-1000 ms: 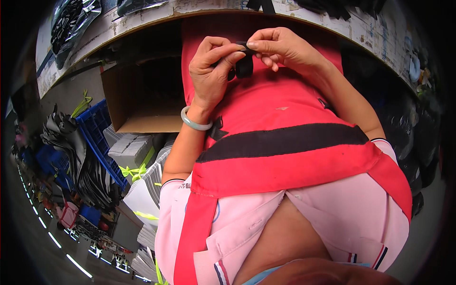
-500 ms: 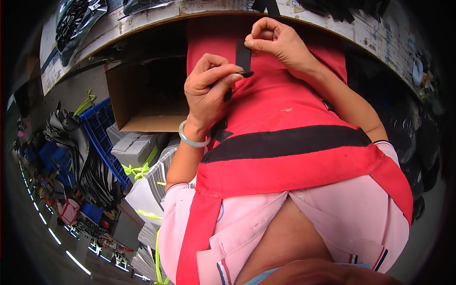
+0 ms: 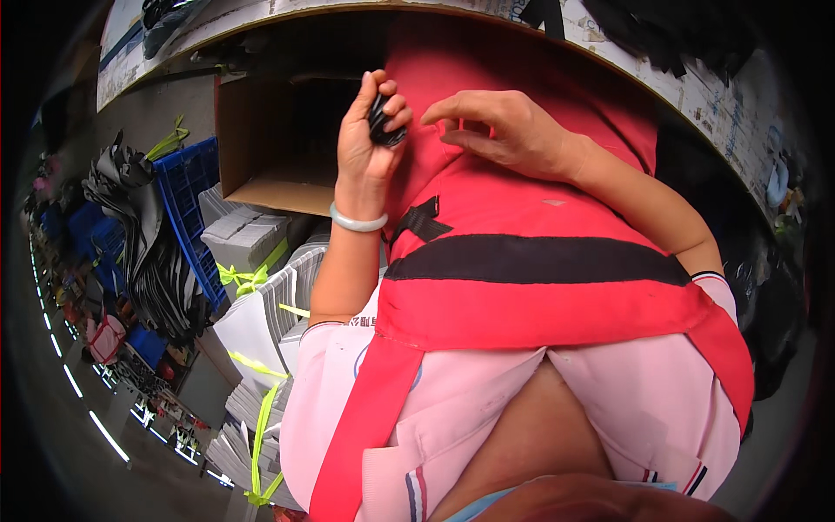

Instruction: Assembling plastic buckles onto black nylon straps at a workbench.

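Observation:
My left hand (image 3: 364, 143) is raised in front of the red apron (image 3: 522, 187), its fingers curled round a small bunch of glossy black pieces (image 3: 384, 123). What kind of pieces they are does not show. Close by on the right, my right hand (image 3: 509, 130) hangs over the apron with its index finger and thumb apart and nothing visible between them. The two hands do not touch. Below the left hand, a short black strap (image 3: 424, 221) lies against the apron above its black band.
A worktable edge (image 3: 287, 16) curves across the top, with black material (image 3: 639, 35) on it. Under it stands an open cardboard box (image 3: 278, 191). To the left are a blue crate (image 3: 189, 213), stacked grey sheets (image 3: 248, 248) tied with yellow-green strips, and hanging dark sheets (image 3: 143, 252).
The flat black strip stretched between both hands no longer shows there. My left hand has turned and closed round the black bunch; my right hand has lowered and its pinch has opened.

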Demonstrator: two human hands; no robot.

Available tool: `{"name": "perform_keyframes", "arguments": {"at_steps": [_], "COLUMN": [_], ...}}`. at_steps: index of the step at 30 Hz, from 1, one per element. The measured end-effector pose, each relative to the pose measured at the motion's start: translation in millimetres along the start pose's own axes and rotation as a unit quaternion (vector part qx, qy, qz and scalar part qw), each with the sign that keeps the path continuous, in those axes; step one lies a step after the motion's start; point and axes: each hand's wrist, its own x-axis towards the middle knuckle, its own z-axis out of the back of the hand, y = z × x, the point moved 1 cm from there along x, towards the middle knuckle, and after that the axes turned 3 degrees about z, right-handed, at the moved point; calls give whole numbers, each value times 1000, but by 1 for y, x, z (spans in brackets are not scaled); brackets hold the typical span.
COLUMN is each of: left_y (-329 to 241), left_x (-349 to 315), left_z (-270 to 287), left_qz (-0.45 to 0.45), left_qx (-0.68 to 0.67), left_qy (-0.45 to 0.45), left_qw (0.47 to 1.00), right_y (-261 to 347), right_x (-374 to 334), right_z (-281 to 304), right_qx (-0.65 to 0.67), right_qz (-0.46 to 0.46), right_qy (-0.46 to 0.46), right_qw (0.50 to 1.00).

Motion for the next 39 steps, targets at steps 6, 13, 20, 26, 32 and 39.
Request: {"name": "perform_keyframes", "arguments": {"at_steps": [6, 13, 20, 26, 32, 39], "left_y": [43, 29, 39, 49, 55, 57], "left_x": [35, 34, 25, 33, 38, 40], "left_z": [-29, -21, -26, -34, -28, -26], "left_qz": [65, 130, 235, 234, 247, 243], "left_qx": [-31, 270, 399, 226, 174, 150], "left_qy": [54, 51, 99, 132, 108, 83], "left_qw": [996, 953, 881, 936, 947, 955], "right_y": [-15, -14, -33, -72, -86, -74], "right_x": [-11, -9, -24, -18, -15, -5], "right_z": [-2, 34, 51, 153, 173, 176], "right_qx": [-188, -38, -17, -536, -447, -365], "right_qz": [92, 113, 19, 56, -17, -44], "right_qy": [-74, -131, -91, -292, -264, -237], "right_qw": [975, 984, 996, 790, 854, 899]}}
